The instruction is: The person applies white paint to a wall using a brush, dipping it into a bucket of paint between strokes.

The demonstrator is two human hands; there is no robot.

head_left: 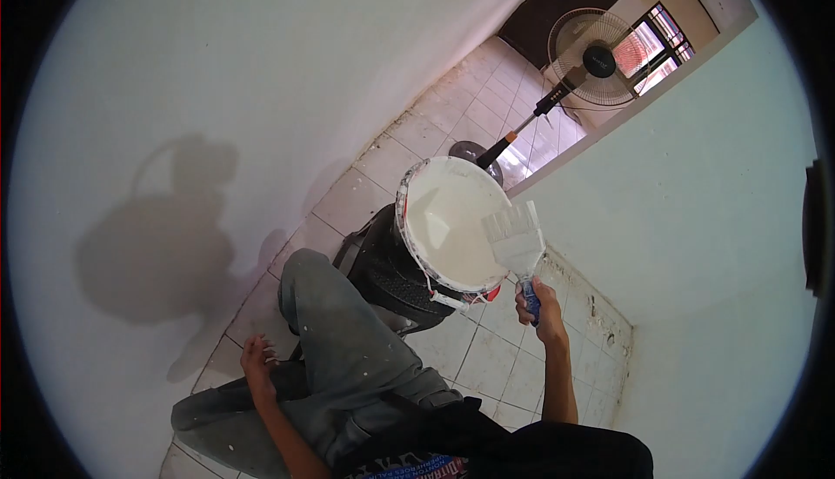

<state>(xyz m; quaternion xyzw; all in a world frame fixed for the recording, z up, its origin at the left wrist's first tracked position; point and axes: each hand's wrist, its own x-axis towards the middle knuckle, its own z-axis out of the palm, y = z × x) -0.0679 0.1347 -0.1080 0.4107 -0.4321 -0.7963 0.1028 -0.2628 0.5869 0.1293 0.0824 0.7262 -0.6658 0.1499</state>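
My right hand (545, 309) is wrapped round the blue handle of a wide paintbrush (520, 240). White paint coats the brush's bristles and head, which point up near the right rim of a paint bucket (402, 203). Inside the bucket is white paint (461, 227), and drips mark its rim. A white grip on the wire handle hangs at the bucket's front. Near my bent knee, my left hand (258, 364) hangs loosely with its fingers slightly curled and apart, holding nothing.
The bucket stands on a black textured support (387, 274). A standing fan (598, 60) is beyond it, by an opening with a dark door (557, 9). Pale walls (287, 61) rise on both sides of a narrow, stained tiled floor (474, 357).
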